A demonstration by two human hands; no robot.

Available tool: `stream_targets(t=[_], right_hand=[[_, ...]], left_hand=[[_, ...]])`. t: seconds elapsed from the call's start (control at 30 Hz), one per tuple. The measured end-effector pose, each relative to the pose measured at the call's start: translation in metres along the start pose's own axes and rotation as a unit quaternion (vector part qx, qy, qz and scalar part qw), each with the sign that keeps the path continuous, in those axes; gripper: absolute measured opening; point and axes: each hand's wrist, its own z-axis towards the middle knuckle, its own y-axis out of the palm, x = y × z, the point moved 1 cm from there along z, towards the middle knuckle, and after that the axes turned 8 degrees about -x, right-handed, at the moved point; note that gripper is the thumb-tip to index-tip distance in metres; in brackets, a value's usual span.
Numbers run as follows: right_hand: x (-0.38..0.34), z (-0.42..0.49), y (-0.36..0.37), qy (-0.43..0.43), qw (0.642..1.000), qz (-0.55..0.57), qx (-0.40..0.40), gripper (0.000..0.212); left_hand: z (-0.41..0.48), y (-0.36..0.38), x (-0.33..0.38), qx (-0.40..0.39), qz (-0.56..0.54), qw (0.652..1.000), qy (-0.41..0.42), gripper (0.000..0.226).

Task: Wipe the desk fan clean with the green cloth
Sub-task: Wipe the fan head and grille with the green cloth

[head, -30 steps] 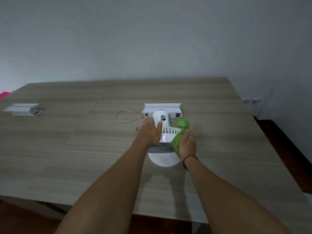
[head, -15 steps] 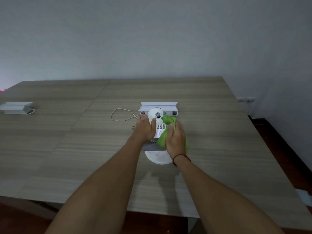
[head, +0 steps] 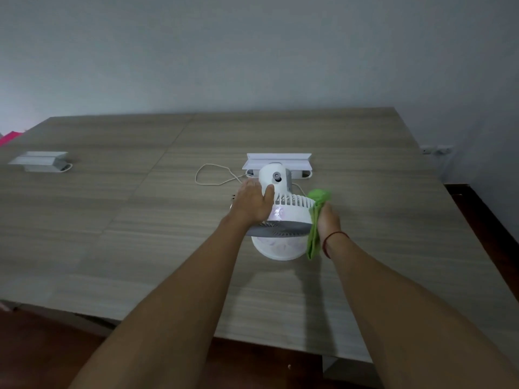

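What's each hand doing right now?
Left hand: open, flat on the fan, steadying it.
Right hand: closed on the green cloth, pressing it against the fan's right side.

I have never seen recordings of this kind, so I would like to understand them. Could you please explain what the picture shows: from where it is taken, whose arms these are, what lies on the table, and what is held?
There is one view, from a camera worn on a person's head, looking forward and down, so the two bare arms belong to the wearer. No robot is present. On the wooden table stands a white desk fan. The left hand rests flat on the fan's left side, apparently steadying it. The right hand presses a green cloth against the fan's right edge. Behind the fan lies a white box with a thin white cable looping to the left. A similar white box lies far left.
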Motion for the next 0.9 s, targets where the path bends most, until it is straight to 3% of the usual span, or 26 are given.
stream_targets(t=[0.1, 0.23, 0.3, 0.4, 0.57, 0.67, 0.77, 0.83, 0.9], right_hand=[[0.016, 0.009, 0.0, 0.051, 0.996, 0.062, -0.033, 0.043], [0.027, 0.013, 0.002, 0.054, 0.993, 0.079, -0.066, 0.084], [0.016, -0.004, 0.001, 0.042, 0.996, 0.064, -0.045, 0.072], [0.001, -0.016, 0.002, -0.018, 0.999, 0.023, 0.023, 0.051], [-0.013, -0.04, 0.018, -0.137, 0.987, 0.024, 0.079, 0.043], [-0.02, -0.051, 0.028, -0.22, 0.973, -0.034, 0.058, 0.042], [-0.026, -0.068, 0.044, -0.3, 0.945, -0.126, 0.002, 0.058], [-0.027, -0.075, 0.051, -0.319, 0.929, -0.186, -0.038, 0.065], [-0.029, -0.079, 0.048, -0.302, 0.938, -0.16, -0.062, 0.063]], left_hand=[[0.004, -0.001, -0.009, -0.031, 0.018, 0.999, -0.015, 0.079], [0.009, -0.001, -0.011, -0.019, 0.019, 1.0, -0.01, 0.08], [0.013, -0.001, -0.012, -0.017, 0.007, 1.0, -0.02, 0.083], [0.013, -0.001, -0.009, -0.017, 0.0, 1.0, -0.027, 0.084], [0.017, -0.003, -0.005, -0.007, -0.03, 0.998, -0.052, 0.088], [0.01, -0.007, 0.003, -0.023, -0.042, 0.996, -0.069, 0.082], [0.006, -0.01, 0.003, -0.021, -0.106, 0.991, -0.08, 0.059], [0.0, -0.014, 0.005, -0.022, -0.147, 0.987, -0.057, 0.056], [-0.01, -0.017, 0.008, 0.007, -0.192, 0.981, -0.039, 0.048]])
